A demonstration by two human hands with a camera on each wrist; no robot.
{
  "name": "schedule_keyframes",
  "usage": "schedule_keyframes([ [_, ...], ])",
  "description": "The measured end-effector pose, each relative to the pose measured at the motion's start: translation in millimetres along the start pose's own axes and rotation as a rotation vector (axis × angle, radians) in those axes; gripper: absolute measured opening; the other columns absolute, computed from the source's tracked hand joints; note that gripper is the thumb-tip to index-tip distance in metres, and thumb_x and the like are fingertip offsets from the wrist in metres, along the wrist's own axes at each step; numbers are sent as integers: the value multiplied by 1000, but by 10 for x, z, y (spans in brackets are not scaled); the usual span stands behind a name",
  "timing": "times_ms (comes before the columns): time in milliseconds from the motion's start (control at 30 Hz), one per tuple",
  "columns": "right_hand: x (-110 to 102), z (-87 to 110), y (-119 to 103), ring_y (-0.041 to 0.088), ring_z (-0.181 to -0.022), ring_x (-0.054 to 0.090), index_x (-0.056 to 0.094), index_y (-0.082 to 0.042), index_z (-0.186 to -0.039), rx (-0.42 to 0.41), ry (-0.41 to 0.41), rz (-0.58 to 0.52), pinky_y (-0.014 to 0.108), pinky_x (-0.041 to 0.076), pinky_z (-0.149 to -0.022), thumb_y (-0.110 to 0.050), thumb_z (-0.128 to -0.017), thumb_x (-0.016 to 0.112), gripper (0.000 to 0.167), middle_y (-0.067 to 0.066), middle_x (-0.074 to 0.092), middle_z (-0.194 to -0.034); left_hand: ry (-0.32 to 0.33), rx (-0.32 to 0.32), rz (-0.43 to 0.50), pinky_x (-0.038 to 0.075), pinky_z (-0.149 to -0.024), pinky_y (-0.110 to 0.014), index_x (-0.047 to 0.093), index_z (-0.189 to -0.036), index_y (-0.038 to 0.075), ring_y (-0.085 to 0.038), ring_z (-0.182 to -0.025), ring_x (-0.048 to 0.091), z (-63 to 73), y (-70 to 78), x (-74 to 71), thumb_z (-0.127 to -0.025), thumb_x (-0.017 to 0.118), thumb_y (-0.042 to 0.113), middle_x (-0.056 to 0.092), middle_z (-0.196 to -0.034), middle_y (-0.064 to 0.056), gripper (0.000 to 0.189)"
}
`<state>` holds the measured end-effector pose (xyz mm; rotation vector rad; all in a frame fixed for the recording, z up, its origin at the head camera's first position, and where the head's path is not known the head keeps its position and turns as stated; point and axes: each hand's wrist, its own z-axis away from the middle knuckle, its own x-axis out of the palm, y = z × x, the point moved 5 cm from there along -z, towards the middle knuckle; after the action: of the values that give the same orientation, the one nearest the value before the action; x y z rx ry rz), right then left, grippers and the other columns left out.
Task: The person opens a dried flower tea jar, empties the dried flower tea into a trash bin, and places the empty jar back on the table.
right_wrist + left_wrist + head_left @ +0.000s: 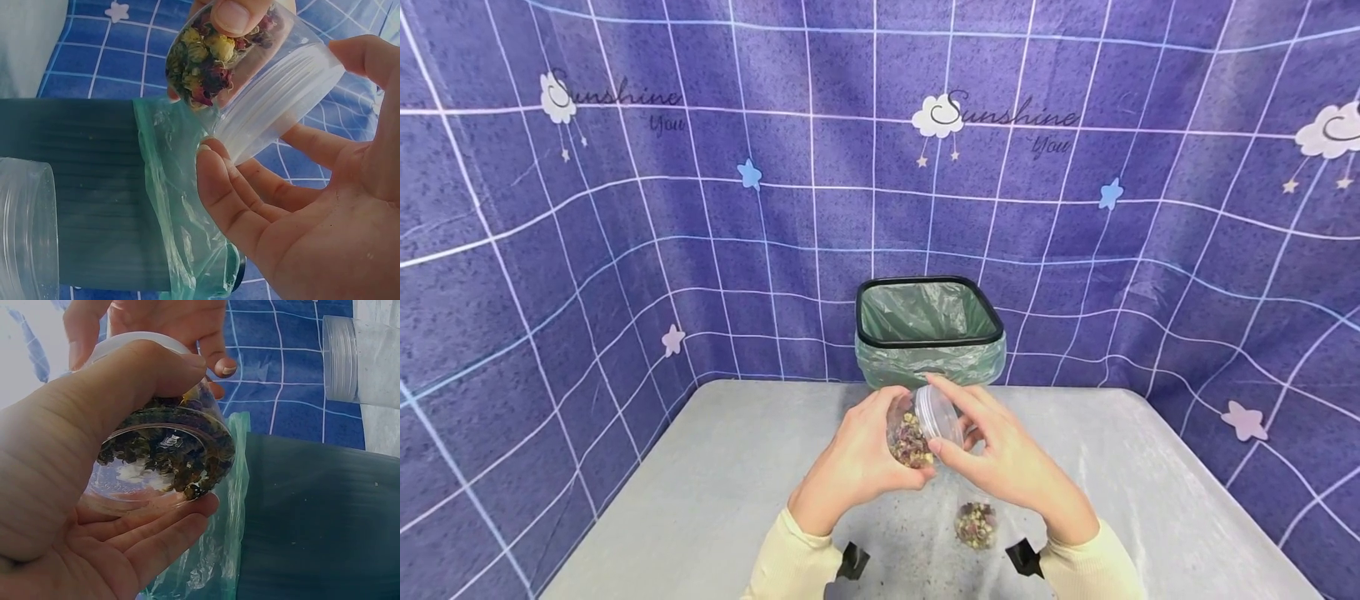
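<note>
My left hand (868,450) grips a clear plastic jar (219,69) around its body, thumb on one side and fingers on the other. Dried flower buds (215,53), yellow and dark red, lie inside it. The jar is tilted, its lidded end toward my right hand (1000,446). A translucent screw lid (287,94) with a ridged rim covers the mouth, and the right thumb and fingers hold it by its edge. In the left wrist view, buds show through the jar's base (156,469).
A second clear jar (976,523) with dried buds stands on the grey table (700,483) near my right forearm; its threaded mouth (340,359) has no lid. Behind the hands is a bin (928,343) with a black rim and green bag. A blue gridded curtain (820,208) surrounds the table.
</note>
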<state>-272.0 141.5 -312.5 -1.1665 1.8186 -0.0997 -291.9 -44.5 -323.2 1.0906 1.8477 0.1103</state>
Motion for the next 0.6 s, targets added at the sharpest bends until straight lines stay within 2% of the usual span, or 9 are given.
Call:
schedule_keyframes([
  [167,-6,-10,1,10,-90,62,40,-35,-159,-7,-11,-15,27,56,-70,-34,-92,77,76,-8,57,-120,4,25,-8,55,-89,-34,57,-131,12,-15,-102,64,-11,6,-15,-58,96,36,66,-114,2,86],
  [467,5,10,-4,11,-95,65,40,-32,-159,-24,-44,-42,28,56,-66,-29,-92,78,77,-11,56,-129,-14,14,-14,55,-90,-35,57,-131,11,-15,-104,63,8,-15,-2,-58,97,35,66,-116,1,86],
  [600,-8,15,-22,11,-98,65,40,-31,-159,-58,-38,-35,28,56,-69,-26,-92,77,77,-11,56,-133,-21,18,-11,55,-90,-35,57,-132,11,-15,-105,63,9,-15,-3,-59,97,34,66,-117,1,86],
])
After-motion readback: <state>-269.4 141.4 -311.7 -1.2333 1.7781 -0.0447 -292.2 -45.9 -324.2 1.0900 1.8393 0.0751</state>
